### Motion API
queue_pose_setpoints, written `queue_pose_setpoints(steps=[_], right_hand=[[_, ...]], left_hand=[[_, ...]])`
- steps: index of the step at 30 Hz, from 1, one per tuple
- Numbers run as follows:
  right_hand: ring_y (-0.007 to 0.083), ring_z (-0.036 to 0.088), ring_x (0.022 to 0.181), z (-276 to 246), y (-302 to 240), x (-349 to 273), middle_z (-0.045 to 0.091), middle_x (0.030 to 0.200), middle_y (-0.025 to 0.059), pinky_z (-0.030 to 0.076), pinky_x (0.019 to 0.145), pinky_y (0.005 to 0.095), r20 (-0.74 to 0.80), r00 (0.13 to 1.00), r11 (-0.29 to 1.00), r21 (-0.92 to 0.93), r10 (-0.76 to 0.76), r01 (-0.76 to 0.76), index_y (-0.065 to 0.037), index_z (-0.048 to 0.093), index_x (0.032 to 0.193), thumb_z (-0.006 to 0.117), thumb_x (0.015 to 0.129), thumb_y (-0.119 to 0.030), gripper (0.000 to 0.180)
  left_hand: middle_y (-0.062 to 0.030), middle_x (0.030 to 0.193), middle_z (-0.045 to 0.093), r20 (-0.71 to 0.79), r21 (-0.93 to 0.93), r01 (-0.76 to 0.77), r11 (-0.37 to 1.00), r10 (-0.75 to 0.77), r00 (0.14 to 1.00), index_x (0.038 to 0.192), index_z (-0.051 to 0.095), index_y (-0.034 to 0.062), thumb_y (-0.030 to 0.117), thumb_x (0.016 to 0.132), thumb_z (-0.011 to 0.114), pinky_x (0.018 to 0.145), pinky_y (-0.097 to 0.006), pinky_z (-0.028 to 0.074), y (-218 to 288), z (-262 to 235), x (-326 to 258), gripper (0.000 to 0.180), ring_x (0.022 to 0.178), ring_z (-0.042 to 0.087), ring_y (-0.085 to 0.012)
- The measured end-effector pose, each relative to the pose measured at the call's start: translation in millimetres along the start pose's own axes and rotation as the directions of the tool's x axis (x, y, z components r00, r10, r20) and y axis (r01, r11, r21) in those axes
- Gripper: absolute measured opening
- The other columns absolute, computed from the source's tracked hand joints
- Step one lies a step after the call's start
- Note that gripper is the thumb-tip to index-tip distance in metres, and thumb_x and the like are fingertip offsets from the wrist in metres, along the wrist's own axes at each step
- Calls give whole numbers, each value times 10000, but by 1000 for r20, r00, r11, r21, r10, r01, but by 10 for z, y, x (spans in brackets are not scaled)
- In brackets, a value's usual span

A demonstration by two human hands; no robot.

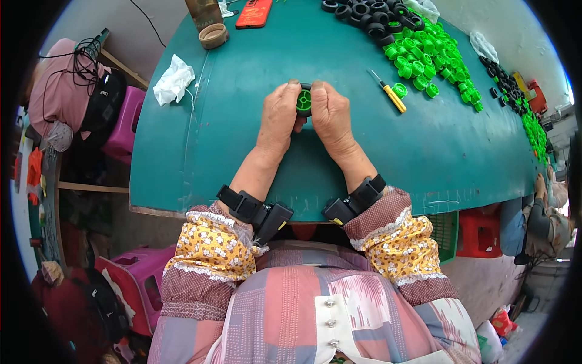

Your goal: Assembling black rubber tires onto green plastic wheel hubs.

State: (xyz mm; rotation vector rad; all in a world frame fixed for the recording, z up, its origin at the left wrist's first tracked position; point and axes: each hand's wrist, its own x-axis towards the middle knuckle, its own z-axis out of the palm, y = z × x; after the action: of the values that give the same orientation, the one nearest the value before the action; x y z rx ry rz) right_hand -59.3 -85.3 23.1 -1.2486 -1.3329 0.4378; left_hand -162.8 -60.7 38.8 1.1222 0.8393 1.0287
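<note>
Between my two hands, above the middle of the green table, is a small toy wheel (304,101) with a bright green spoked hub inside a black tyre. My left hand (280,115) grips its left side and my right hand (331,114) its right side, both thumbs pressing at the rim. The fingers underneath are mostly hidden. To the right of my right hand lies a screwdriver (393,97) with a yellow handle, touching or close to a loose green wheel hub (399,90).
A heap of green hubs (424,57) and black tyres (370,15) covers the far right of the green table (242,170). Crumpled white tissue (174,80), a bottle (205,15), its brown lid (213,36) and a red phone (254,13) lie far left. Another person sits at the right edge.
</note>
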Motion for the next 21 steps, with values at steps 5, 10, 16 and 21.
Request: queue_pose_setpoints(steps=[5,10,16,21], right_hand=[[103,525,537,-41,45,46,583,634,74,424,472,261,207,901,823,368,381,-432,-5,569,846,452,903,-330,350],[135,535,596,-53,110,40,584,682,81,437,530,291,182,927,912,193,328,-361,-9,581,852,477,887,-337,346],[226,536,593,8,133,38,566,654,131,430,561,330,147,952,944,154,269,-291,-11,563,813,473,880,-357,364],[318,508,582,-29,58,22,545,642,180,422,563,372,82,970,967,95,228,-235,-4,533,754,435,893,-366,400]], left_hand=[[-20,649,506,-49,-128,-66,990,60,997,826,519,50,305,907,393,427,-215,368,-171,-55,86,296,501,464,-92],[-19,712,534,-112,82,-143,986,152,982,876,532,44,310,912,423,468,-214,398,-161,-61,85,289,571,493,-80],[-83,660,563,-34,460,-349,817,409,912,887,554,17,268,905,466,508,-270,441,-216,-99,119,266,545,530,-145],[-157,659,567,100,608,-510,608,579,809,878,552,2,224,897,467,534,-339,454,-158,-29,84,238,565,566,-265]])
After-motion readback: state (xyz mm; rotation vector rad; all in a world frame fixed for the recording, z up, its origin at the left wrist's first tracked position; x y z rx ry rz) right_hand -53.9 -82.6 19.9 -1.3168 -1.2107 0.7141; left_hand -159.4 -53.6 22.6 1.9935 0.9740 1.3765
